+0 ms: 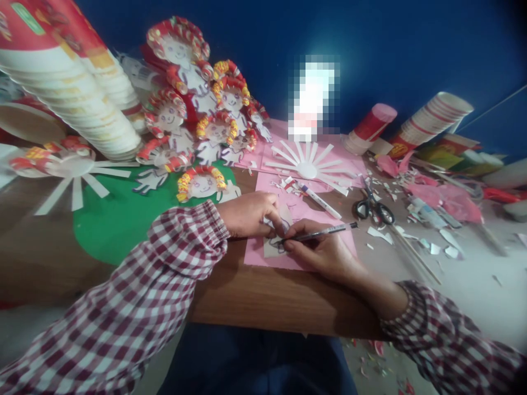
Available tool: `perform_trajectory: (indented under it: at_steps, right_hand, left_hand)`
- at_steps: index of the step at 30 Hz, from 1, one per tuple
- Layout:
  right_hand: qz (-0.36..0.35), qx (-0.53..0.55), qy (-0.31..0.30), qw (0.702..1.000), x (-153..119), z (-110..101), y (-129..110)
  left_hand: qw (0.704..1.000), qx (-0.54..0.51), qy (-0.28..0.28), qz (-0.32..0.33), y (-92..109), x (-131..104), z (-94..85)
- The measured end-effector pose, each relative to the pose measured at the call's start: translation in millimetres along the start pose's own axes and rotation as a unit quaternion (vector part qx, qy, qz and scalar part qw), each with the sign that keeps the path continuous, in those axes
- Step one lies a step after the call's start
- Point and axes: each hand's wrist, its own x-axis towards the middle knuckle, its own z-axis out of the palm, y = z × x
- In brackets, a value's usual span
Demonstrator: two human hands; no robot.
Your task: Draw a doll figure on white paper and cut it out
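Nearest, at six o'clock from the drawing, is the bare front strip of the brown wood-grain table (pixel 288 307). The large pink paper sheet (pixel 254 258) lies flat just beyond it. On this sheet is the small whitish piece of paper with dark drawn lines (pixel 269 250), partly covered by both hands.

The left hand (pixel 249 214) comes from nine o'clock; its fingers are bent and rest on this small paper, but whether they pinch it I cannot tell. The right hand (pixel 329 255), at four o'clock, has its thumb and fingers clamped on the slim dark pen with a clear barrel (pixel 323 232), whose writing end is at the small paper.

A little farther, at two o'clock, lies the white marker with a dark blue end (pixel 323 202). The black-handled scissors (pixel 375 211) lie between two and three o'clock, among pale paper scraps (pixel 381 236). The rounded green paper sheet (pixel 111 219) spreads at nine o'clock.

Farther, at one o'clock, is the white paper disc with radiating strips (pixel 307 170). At eleven o'clock crowd the paper dolls with red and yellow curled hair (pixel 180 52). Farthest, the plain blue wall (pixel 263 33) stands at twelve.
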Motion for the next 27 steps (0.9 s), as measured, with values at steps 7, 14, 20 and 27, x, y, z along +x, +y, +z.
perform_trajectory:
  at_steps: [7,14,20,27]
  right_hand:
    - [0.002,0.009,-0.004,1.000,-0.7,1.4,3.0]
    - [0.000,-0.003,-0.001,1.000,0.2,1.2,2.0]
    - [-0.005,-0.015,0.009,1.000,0.8,1.0,-0.6]
    - [-0.003,0.002,0.015,1.000,1.1,1.3,-0.9]
  left_hand:
    - [1.000,0.000,-0.006,-0.009,1.2,0.1,-0.6]
    - [1.000,-0.004,-0.005,-0.018,3.0,-0.1,-1.2]
    - [1.000,-0.014,-0.007,-0.026,3.7,-0.1,-1.4]
    - [1.000,-0.016,-0.003,-0.017,1.7,0.1,-0.3]
